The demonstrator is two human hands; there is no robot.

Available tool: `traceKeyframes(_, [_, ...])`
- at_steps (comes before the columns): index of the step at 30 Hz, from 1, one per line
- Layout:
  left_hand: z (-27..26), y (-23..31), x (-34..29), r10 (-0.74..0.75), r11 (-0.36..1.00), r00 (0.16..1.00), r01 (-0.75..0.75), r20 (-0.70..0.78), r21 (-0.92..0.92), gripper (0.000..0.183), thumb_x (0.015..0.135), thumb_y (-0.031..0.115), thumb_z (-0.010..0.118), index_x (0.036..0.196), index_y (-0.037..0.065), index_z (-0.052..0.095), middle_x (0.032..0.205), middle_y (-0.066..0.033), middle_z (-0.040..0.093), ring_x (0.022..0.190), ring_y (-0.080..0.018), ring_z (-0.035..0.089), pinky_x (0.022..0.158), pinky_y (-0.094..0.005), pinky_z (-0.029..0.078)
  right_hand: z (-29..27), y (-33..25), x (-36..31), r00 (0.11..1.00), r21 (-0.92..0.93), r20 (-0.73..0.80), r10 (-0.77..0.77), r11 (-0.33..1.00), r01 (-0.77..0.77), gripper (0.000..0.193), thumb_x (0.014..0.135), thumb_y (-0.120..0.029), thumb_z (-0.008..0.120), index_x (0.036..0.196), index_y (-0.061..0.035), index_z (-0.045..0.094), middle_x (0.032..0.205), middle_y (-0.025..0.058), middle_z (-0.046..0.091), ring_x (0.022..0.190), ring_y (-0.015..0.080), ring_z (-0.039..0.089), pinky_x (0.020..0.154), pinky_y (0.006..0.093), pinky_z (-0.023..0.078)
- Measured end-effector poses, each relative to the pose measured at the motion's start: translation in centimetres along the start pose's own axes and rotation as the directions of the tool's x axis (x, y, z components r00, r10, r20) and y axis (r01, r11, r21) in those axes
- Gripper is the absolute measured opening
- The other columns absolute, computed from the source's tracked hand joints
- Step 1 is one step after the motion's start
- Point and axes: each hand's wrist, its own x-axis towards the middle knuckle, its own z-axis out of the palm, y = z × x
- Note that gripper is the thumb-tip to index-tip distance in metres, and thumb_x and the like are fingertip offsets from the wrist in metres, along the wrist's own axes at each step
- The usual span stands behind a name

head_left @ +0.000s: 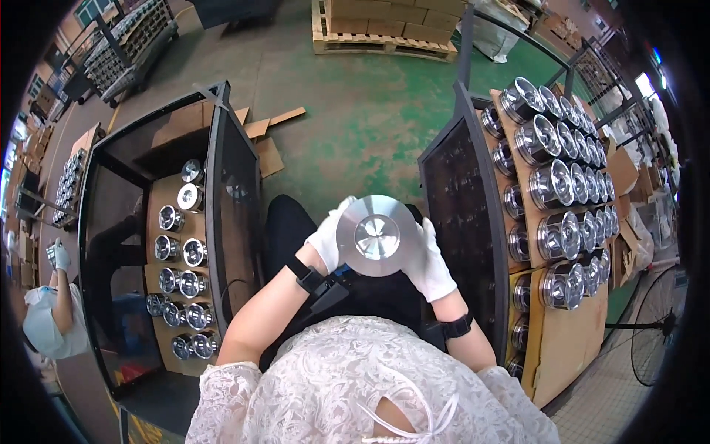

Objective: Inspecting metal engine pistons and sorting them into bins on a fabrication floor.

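Between my two hands, in front of my lap, a silvery metal piston point(353, 254) is held with its round face turned up. A broad flat ring surrounds the shiny hollow in its middle. My left hand point(325, 238), in a white glove, is closed on the piston's left side. From the right, my gloved right hand point(433, 268) grips the opposite side, its fingertips partly hidden behind the disc. The piston's underside does not show.
On my left stands a black-framed cart point(220, 166) with several pistons on cardboard. To my right, another cart point(458, 192) carries stacked rows of pistons on cardboard layers. A fan point(658, 324) stands at far right. Boxes on a pallet point(384, 46) lie ahead; another person point(58, 314) works at far left.
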Motion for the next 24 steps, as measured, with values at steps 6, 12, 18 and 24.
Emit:
traceKeyframes(6, [5.0,3.5,1.9,0.48,0.792,0.846,-0.305,-0.233,0.529,0.061,0.103,0.05,0.036,0.107,-0.003,0.066,0.088,-0.0082,0.069,0.075,-0.0146,0.063,0.075,-0.0288,0.051,2.0,2.4,0.1,0.952,0.493,0.273,0.137,0.83,-0.261,0.058,0.097,-0.028,0.054,0.146,-0.0062,0.03,0.145,0.0205,0.039,0.13,0.0373,0.044,0.109,0.0556,0.038])
traceKeyframes(12, [7.0,4.0,0.8,0.472,0.559,0.878,-0.233,-0.075,0.796,0.056,0.104,0.045,0.036,0.109,-0.001,0.067,0.089,-0.0062,0.066,0.083,-0.0127,0.059,0.081,-0.0279,0.046,0.2,4.2,3.4,0.965,0.599,0.262,-0.011,0.786,-0.153,0.065,0.091,-0.018,0.061,0.145,0.0023,0.03,0.142,0.0251,0.04,0.132,0.041,0.042,0.105,0.052,0.046])
traceKeyframes(18, [5.4,1.5,-1.9,0.518,0.645,0.855,-0.383,-0.01,0.661,0.045,0.098,0.026,0.053,0.137,0.002,0.048,0.134,-0.0097,0.052,0.123,-0.0182,0.05,0.105,-0.033,0.037,-1.1,0.8,4.3,0.979,0.224,-0.084,-0.186,0.954,0.2,0.061,0.089,-0.008,0.065,0.144,-0.0086,0.039,0.134,0.0089,0.053,0.12,0.0248,0.055,0.101,0.0421,0.048])
traceKeyframes(24, [6.7,1.2,-1.3,0.272,0.914,0.959,-0.282,0.076,0.293,0.056,0.089,0.016,0.062,0.139,0.002,0.044,0.134,-0.0106,0.054,0.125,-0.0213,0.051,0.107,-0.0364,0.039,0.6,-2.0,3.0,0.831,-0.689,-0.083,-0.551,0.634,0.351,0.074,0.078,0.013,0.064,0.145,-0.0116,0.044,0.137,0.0096,0.056,0.12,0.0249,0.058,0.1,0.0325,0.047])
